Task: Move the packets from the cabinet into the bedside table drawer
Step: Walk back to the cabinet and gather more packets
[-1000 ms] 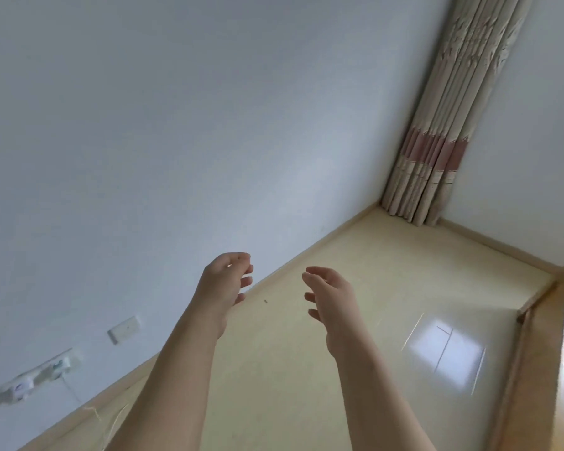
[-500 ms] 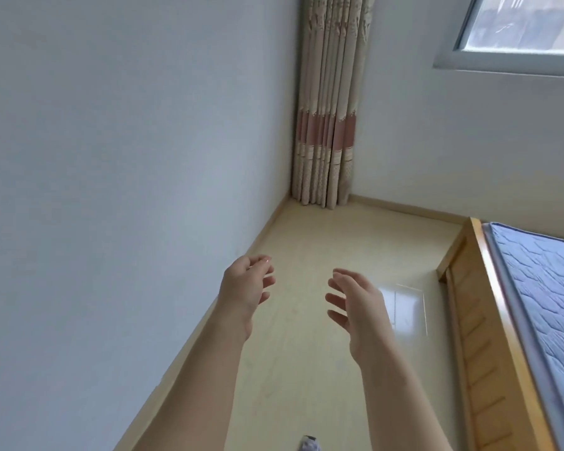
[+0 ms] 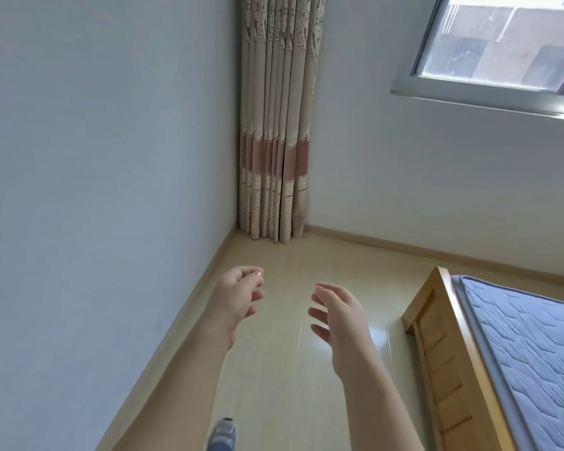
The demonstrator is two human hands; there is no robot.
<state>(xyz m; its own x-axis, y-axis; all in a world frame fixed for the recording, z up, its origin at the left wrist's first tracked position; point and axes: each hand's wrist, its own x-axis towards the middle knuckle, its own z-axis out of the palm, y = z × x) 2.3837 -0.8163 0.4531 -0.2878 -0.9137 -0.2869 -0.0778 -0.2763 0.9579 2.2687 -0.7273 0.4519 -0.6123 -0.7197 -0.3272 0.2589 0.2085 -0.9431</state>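
My left hand (image 3: 238, 296) and my right hand (image 3: 337, 312) are both raised in front of me over the pale floor (image 3: 284, 369). Neither holds anything; the fingers of each are loosely curled and relaxed. The hands are a short gap apart. No packets, no cabinet and no bedside table drawer are in view.
A plain wall (image 3: 95, 190) runs along the left. A patterned curtain (image 3: 274, 125) hangs in the far corner, a window (image 3: 502, 43) sits upper right. A wooden bed frame (image 3: 443, 353) with a blue quilted mattress (image 3: 534, 353) stands at right. My foot (image 3: 223, 432) shows at the bottom.
The view has swung to the right: the wall socket is gone, the curtain corner came to the centre, and the bed and window came in. Both hands stayed raised and empty.
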